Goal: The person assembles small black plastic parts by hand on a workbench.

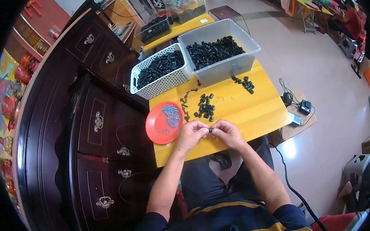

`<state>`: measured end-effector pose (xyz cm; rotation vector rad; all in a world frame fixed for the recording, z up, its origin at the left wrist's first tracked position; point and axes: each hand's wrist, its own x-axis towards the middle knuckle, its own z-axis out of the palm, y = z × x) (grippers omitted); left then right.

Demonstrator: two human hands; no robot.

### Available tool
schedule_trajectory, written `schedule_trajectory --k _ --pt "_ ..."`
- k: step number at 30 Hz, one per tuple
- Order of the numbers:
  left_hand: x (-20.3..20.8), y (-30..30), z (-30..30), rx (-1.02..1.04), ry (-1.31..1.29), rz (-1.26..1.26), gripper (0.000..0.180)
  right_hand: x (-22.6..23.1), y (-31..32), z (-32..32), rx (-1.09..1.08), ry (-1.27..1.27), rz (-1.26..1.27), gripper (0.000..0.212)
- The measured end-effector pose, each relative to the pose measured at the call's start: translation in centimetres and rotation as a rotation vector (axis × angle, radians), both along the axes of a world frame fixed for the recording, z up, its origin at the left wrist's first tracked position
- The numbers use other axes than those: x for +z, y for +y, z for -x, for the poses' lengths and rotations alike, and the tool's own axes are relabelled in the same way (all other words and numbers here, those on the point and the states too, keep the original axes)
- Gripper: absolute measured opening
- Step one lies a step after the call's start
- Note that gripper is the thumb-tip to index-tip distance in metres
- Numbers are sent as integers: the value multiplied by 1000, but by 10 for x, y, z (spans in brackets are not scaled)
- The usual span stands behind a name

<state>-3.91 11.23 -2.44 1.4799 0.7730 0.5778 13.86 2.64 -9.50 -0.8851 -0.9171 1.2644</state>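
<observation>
Small black part: over the near side of the yellow tabletop, pinched between the fingers of the left hand and right hand. Loose black pieces lie just beyond. Red plate of grey bits sits beside the left hand. Filled white basket and clear bin block the far side; dark cabinet flanks left.

Interior: pale glossy floor, dark wooden cabinet.
Over my remote feed I list: cabinet at left, ornate metal drawer handles; reddish wall, upper left; yellow table, centre; dark stool beyond; folding table, upper right; white glare on the floor.
</observation>
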Motion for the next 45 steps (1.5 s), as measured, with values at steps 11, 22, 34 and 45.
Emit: schedule_trajectory --k 11,22,34,45 --pt "-1 -9 1 15 78 -83 4 -3 -1 3 -87 -200 -35 11" --pt "32 -18 -29 48 227 -738 42 0 2 -9 -18 150 3 16" --pt "27 -22 -50 27 393 -1280 37 -10 7 -13 -40 270 14 18" --pt "43 -16 -37 15 489 -1116 31 -7 5 -6 -122 342 -65 31"
